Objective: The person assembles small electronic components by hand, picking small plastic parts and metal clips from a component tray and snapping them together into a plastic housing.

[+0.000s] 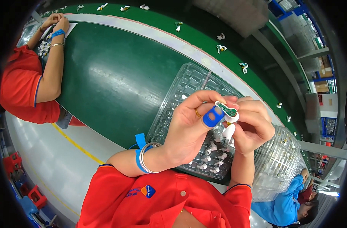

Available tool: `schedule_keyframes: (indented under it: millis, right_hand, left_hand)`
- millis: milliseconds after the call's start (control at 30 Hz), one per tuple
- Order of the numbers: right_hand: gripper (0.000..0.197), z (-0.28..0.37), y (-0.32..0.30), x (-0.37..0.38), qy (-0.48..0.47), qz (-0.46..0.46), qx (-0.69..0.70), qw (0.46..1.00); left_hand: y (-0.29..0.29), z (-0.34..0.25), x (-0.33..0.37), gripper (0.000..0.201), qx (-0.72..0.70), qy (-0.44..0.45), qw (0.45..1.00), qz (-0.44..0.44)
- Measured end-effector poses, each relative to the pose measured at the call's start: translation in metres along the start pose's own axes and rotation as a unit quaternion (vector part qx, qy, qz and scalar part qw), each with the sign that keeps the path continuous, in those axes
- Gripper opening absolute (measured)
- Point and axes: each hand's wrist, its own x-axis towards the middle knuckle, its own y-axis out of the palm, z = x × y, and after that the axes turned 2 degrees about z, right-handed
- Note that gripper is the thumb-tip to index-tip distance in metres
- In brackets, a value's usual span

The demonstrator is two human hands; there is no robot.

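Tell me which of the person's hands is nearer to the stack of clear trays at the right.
Right. The right hand is just beside the stack of clear trays, while the left hand is farther off, over the clear tray on the green belt.

I count two hands of my own, the left hand (188, 131) and the right hand (253, 127), together pinching one small white plastic earpiece with a green circuit strip (228, 114). One clear moulded plastic tray (181, 93) lies under them and one stack of clear trays (278, 163) beside it. About seven white parts (211, 159) sit in the tray.
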Motion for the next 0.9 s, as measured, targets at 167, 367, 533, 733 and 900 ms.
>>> schedule_keyframes:
  millis: [167,367,533,733,900]
  right_hand:
    - [0.024,-0.001,0.001,0.002,-0.018,0.004,-0.001,1.000]
    - [0.023,0.004,0.001,0.004,-0.007,-0.018,-0.054,0.998]
    - [0.024,0.009,0.012,0.006,-0.080,0.031,-0.238,0.967]
    - [0.021,0.006,0.015,0.008,-0.082,0.084,-0.283,0.952]
    - [0.017,-0.050,0.018,0.029,0.119,0.099,-0.226,0.962]
  left_hand:
    - [0.002,0.000,0.002,0.024,-0.021,-0.003,1.000,-0.018]
    - [0.000,-0.006,0.003,0.026,0.008,0.003,1.000,-0.011]
    - [-0.007,-0.017,0.003,0.024,0.023,-0.024,0.999,-0.027]
    - [-0.034,-0.055,0.016,0.020,0.079,-0.063,0.994,-0.042]
    - [-0.074,-0.071,0.045,0.017,0.133,-0.105,0.982,-0.082]
